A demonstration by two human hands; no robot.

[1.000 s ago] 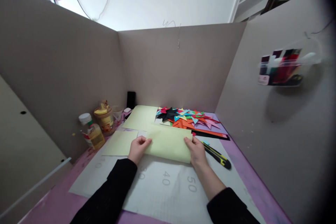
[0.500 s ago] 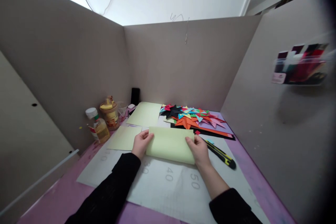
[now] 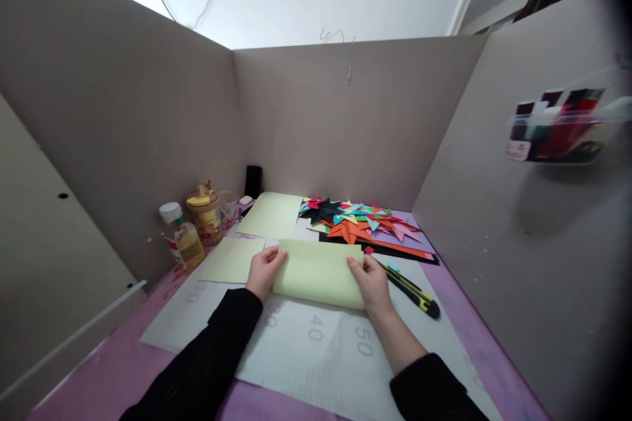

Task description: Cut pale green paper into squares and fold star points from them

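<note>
A pale green sheet of paper [image 3: 318, 275], bent over along its length, is held between my two hands above the white cutting mat [image 3: 340, 368]. My left hand [image 3: 265, 270] pinches its left end, thumb on top. At the right end my right hand [image 3: 369, 279] grips it the same way, thumb on the near face. Fingers behind the paper are partly hidden. Just right of my right hand lies a black and yellow utility knife [image 3: 412, 291]. Another pale green sheet [image 3: 232, 260] rests on the mat beside my left hand.
Folded paper stars [image 3: 350, 230] in many colours are heaped at the back right, by dark and orange sheets [image 3: 395, 250]. A further green sheet [image 3: 271, 214] lies behind. Along the left wall stand a bottle [image 3: 187, 240], a tub [image 3: 205, 214] and a black phone [image 3: 253, 181].
The whole view has shifted very slightly. Both hands keep their hold on the folded green sheet, and nothing else has visibly moved.
</note>
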